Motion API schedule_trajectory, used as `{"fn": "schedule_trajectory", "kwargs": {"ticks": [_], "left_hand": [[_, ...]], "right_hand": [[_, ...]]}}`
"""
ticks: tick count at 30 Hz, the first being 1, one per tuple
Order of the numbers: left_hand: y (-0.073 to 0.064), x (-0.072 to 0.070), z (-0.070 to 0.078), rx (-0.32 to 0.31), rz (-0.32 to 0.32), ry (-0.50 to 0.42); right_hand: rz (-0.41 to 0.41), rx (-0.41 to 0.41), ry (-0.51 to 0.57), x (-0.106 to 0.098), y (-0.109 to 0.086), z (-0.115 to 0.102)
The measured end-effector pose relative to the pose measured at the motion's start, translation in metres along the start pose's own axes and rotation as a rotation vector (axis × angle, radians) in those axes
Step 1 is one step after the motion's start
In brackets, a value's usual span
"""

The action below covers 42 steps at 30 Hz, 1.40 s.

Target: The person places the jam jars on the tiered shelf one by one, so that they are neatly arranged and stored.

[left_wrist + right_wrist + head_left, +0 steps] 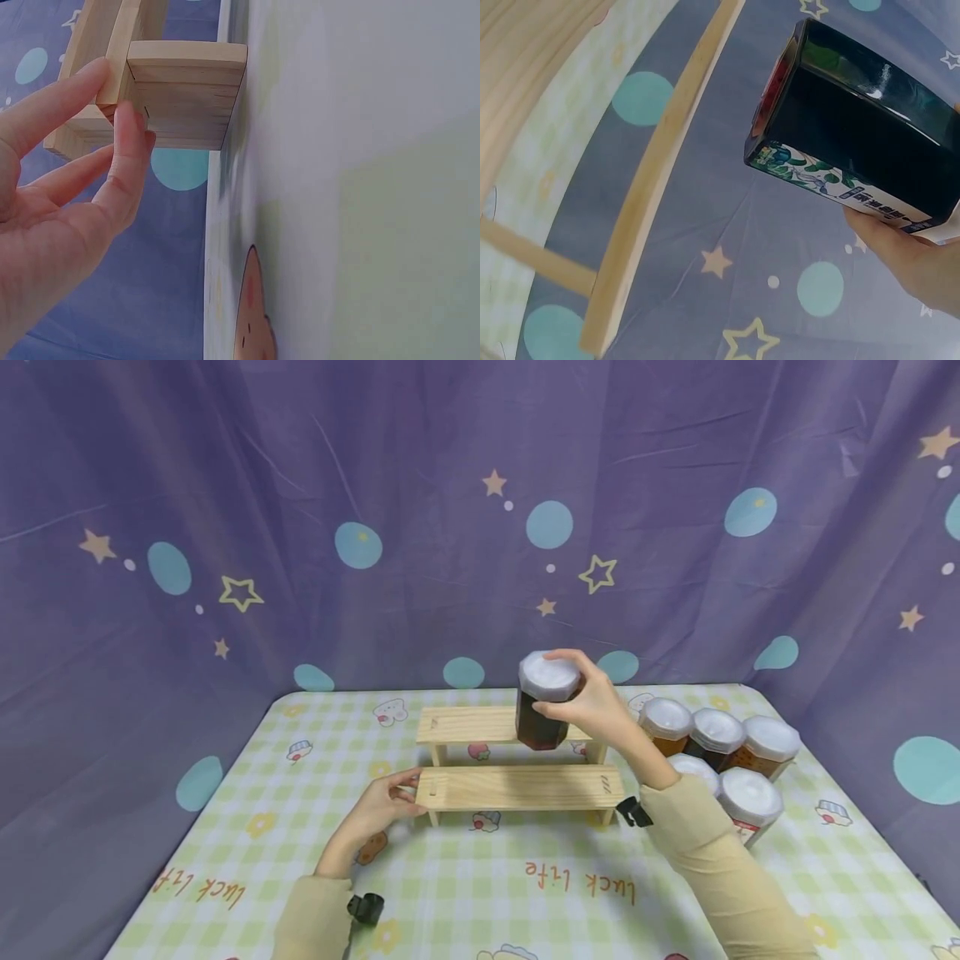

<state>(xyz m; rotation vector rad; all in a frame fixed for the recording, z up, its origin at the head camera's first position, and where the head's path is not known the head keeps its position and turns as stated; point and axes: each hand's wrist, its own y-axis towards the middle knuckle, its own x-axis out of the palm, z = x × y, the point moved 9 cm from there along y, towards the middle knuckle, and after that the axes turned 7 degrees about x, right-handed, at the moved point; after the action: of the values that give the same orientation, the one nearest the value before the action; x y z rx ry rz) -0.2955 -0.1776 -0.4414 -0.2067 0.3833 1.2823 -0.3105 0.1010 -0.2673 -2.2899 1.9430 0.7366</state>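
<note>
A two-tier wooden display shelf point(517, 788) stands on the table, its upper tier point(468, 724) behind the lower one. My left hand point(378, 807) pinches the left end of the lower tier; in the left wrist view, the thumb and fingers meet at the board's corner point(114, 86). Above the upper tier, my right hand point(596, 697) holds a dark jar point(538, 727) by its sides near the whitish lid. The right wrist view shows a printed label on the dark jar point(870, 120), with a gap between its base and the upper board point(652, 187).
Several lidded jars stand grouped to the right of the shelf, among them an amber one point(666, 724) and a dark one point(714, 739). A checked, patterned cloth point(450, 893) covers the table. Behind hangs a purple curtain point(420, 585).
</note>
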Motion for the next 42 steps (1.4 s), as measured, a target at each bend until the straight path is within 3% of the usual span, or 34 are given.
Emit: {"fn": "schedule_trajectory", "kwargs": {"ticks": [5, 9, 17, 32, 37, 42], "left_hand": [[-0.003, 0.001, 0.013, 0.011, -0.014, -0.029], [-0.006, 0.002, 0.023, 0.02, -0.028, -0.038], [-0.001, 0.002, 0.005, 0.012, -0.013, -0.028], [0.001, -0.001, -0.001, 0.011, 0.006, -0.031], [0.0, -0.001, -0.001, 0.009, 0.001, -0.03], [0.001, 0.0, 0.0, 0.019, -0.006, -0.03]], "right_hand": [[0.006, 0.0, 0.027, 0.01, 0.002, -0.017], [0.002, 0.008, 0.028, 0.02, 0.013, -0.01], [0.001, -0.02, 0.031, 0.044, 0.036, 0.003], [-0.014, -0.053, 0.03, 0.078, 0.054, -0.003], [-0.019, -0.047, 0.025, 0.084, 0.051, -0.014], [-0.021, -0.024, 0.025, 0.092, 0.06, -0.003]]}}
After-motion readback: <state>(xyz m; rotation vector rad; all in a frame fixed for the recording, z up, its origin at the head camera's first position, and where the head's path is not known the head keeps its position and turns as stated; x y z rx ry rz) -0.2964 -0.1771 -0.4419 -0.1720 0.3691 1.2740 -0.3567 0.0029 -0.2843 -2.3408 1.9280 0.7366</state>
